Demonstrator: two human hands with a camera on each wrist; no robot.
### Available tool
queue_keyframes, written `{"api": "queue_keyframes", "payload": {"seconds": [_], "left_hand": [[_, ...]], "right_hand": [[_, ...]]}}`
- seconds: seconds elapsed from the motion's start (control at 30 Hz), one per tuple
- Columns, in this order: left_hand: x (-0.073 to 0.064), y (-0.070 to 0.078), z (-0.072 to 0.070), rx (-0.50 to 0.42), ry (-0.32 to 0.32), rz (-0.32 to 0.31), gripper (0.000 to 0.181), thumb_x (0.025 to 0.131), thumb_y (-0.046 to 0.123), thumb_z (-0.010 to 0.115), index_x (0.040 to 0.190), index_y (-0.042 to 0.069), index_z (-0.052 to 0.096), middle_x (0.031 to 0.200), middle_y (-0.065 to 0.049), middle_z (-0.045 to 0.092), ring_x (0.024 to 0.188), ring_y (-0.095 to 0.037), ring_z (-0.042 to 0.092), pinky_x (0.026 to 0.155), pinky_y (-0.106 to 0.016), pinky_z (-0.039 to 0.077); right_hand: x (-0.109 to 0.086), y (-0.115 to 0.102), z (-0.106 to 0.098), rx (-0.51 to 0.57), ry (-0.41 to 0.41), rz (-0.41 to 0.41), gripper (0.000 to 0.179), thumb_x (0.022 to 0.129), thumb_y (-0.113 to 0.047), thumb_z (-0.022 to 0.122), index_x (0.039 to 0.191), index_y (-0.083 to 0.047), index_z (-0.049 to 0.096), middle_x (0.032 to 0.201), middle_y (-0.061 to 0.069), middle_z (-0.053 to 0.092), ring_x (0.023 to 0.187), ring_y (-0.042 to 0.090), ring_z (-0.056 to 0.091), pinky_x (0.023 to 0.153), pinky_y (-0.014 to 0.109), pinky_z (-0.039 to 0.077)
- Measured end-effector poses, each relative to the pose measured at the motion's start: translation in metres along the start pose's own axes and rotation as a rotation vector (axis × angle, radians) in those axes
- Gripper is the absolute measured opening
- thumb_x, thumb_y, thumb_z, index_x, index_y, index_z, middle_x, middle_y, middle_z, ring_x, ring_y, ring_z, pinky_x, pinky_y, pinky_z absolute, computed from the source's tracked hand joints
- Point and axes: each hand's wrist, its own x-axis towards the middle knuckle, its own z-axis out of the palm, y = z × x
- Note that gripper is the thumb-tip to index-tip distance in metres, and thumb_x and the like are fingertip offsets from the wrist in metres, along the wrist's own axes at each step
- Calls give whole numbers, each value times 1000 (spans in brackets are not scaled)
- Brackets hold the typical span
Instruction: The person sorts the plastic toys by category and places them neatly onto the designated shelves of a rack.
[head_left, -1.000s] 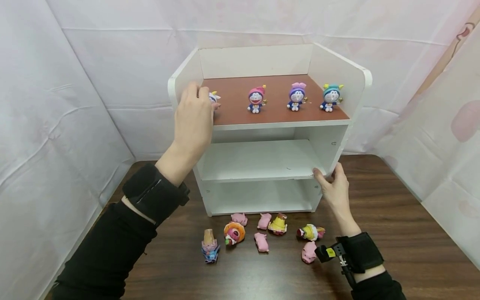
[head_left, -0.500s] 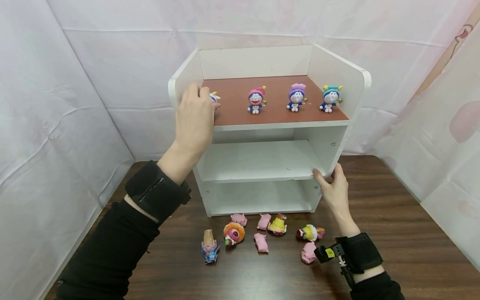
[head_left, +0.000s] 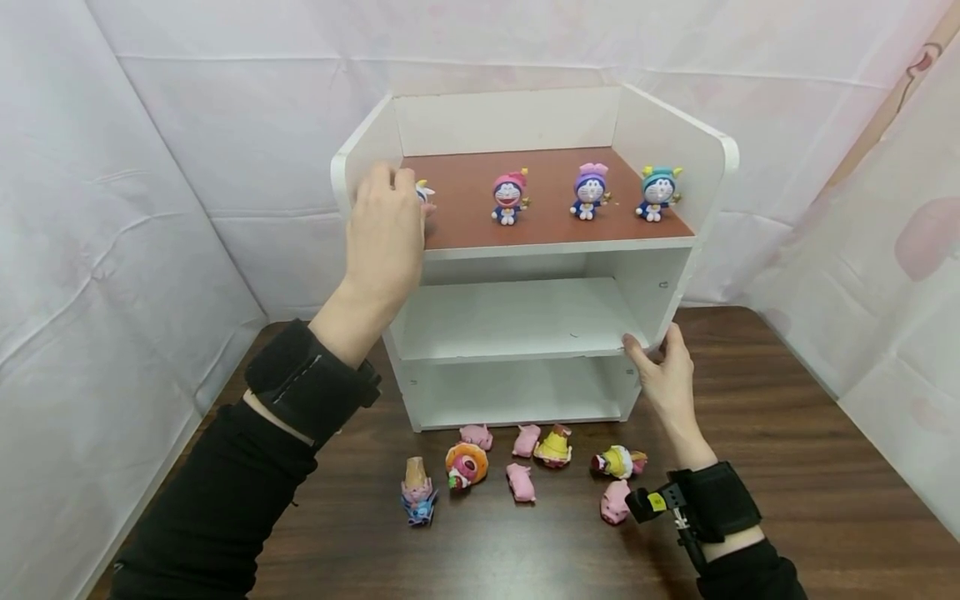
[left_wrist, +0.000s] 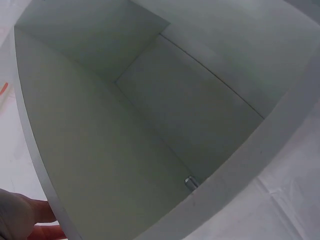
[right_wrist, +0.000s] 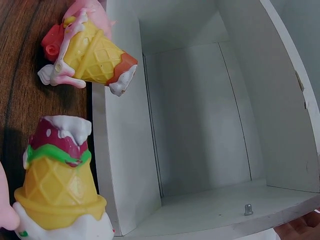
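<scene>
A white shelf unit (head_left: 517, 321) with a brown top stands on the table. My left hand (head_left: 385, 233) reaches to the top's left end and holds a small blue cat figurine in a white hat (head_left: 424, 193), mostly hidden by the hand. Right of it stand a pink-hatted cat figurine (head_left: 508, 198), a purple-hatted one (head_left: 589, 192) and a teal-hatted one (head_left: 658, 195), all upright. My right hand (head_left: 669, 379) grips the shelf's right side panel, thumb at the front edge. In the left wrist view, fingers (left_wrist: 45, 232) show beside a board edge.
On the dark wooden table (head_left: 525, 554), toys lie before the shelf: several pink pigs (head_left: 521, 483), an orange-ringed figurine (head_left: 467, 465), a blue one with a tan cone (head_left: 417, 493) and two yellow cone ones (right_wrist: 97, 52). White sheets (head_left: 150, 208) hang around.
</scene>
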Motion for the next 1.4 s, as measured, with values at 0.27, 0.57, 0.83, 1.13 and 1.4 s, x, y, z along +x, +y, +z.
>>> {"api": "queue_keyframes", "payload": {"seconds": [0.27,0.57,0.83,1.13,1.4], "left_hand": [[-2,-1,-2,-24,-6,-5,30,87,13,56,107,-8,51,103,-19,47,93,-32,47,80,-39,45],[-18,-2,-8,-64,205,171,41,83,17,62,111,-10,51,109,-22,49,96,-32,47,79,-39,43],[-48,-1,-8,-16,465,465,37,81,19,65,105,-7,55,103,-20,55,92,-32,52,66,-39,44],[-84,-2,3,-67,534,650,28,82,16,62,98,-7,58,97,-19,59,88,-32,55,68,-39,46],[-120,-16,27,-76,344,763,26,91,19,47,96,-4,59,95,-17,60,88,-29,57,72,-37,47]], "right_hand": [[0,-1,1,-4,4,-7,42,84,-15,58,118,3,43,109,20,54,95,27,54,61,8,38],[0,-2,1,0,10,-11,40,84,-15,58,118,3,43,108,19,55,95,26,55,60,5,38],[1,-1,0,-10,13,-13,40,85,-16,58,118,3,43,109,19,55,96,26,54,61,5,37],[0,0,0,-14,12,-20,41,85,-16,58,118,3,43,109,19,54,96,27,54,61,6,37],[-1,0,0,-10,4,-13,42,86,-17,57,120,3,42,111,19,54,98,28,54,63,7,38]]}}
